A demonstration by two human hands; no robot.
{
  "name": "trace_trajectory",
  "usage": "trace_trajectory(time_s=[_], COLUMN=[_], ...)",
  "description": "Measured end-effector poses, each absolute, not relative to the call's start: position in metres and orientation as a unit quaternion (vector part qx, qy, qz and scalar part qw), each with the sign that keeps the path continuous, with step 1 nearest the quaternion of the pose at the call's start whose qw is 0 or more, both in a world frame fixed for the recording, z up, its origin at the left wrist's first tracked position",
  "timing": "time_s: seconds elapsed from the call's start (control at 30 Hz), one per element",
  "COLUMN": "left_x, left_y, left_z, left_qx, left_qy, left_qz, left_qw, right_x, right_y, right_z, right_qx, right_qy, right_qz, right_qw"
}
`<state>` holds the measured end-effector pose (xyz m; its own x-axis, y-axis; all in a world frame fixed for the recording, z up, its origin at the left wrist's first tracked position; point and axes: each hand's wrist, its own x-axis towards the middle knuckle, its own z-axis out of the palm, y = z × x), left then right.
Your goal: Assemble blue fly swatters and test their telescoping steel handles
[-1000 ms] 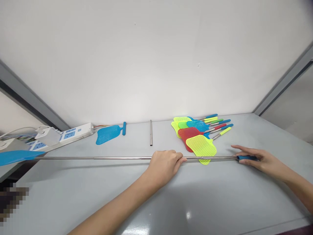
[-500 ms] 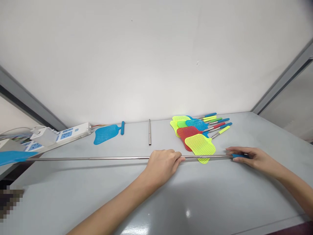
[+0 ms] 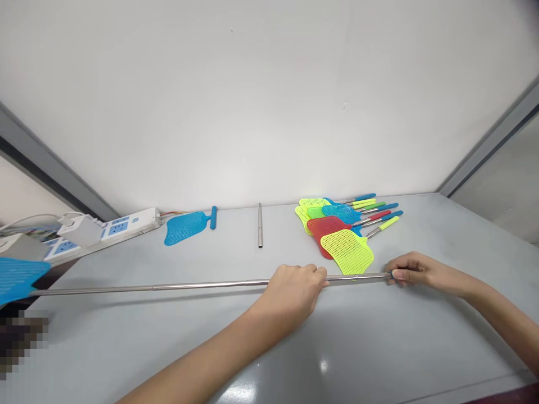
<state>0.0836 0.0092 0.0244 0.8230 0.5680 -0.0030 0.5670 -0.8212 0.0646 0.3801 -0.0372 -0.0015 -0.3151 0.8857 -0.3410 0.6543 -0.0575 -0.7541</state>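
An extended telescopic fly swatter (image 3: 197, 285) stretches across the front of the table, its blue mesh head partly cut off at the left edge of view. My left hand (image 3: 297, 289) is closed around the metal rod near the middle. At the rod's right end my right hand (image 3: 410, 272) grips the handle end, fingers covering most of the blue grip. Just beyond the rod lies a pile of fly swatters, a yellow fly swatter (image 3: 348, 251) nearest and a red one (image 3: 328, 227) under it. Farther left are a loose metal rod (image 3: 260, 227), a blue swatter head (image 3: 185, 228) and a blue handle (image 3: 214, 217).
A white power strip (image 3: 138, 223) with a plugged-in adapter (image 3: 82, 231) and cables runs along the left side. Behind the grey table (image 3: 168, 348) rises a white wall (image 3: 252, 112). Metal frame posts stand at both sides.
The held swatter has come nearer to me, its blue head lower in view. My right hand has shifted left and closed farther over the blue grip, and my left hand slightly right.
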Motion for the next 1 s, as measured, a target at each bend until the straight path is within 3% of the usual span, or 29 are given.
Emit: trace_trajectory(time_s=[0.3, 0.53, 1.0], left_x=[0.101, 0.141, 0.147], left_y=[0.008, 0.008, 0.004], left_z=[0.028, 0.010, -0.005], left_qx=[0.955, 0.977, 0.983], left_qy=[0.294, 0.203, 0.172], left_qz=[0.009, -0.003, 0.062], left_qw=[0.032, 0.065, -0.036], right_x=[0.381, 0.382, 0.370], right_y=[-0.038, -0.041, -0.043], right_z=[-0.005, -0.009, -0.012], right_qx=[-0.570, -0.584, -0.553], right_qy=[-0.687, -0.682, -0.639], right_qz=[0.431, 0.417, 0.509], right_qw=[0.130, 0.138, 0.163])
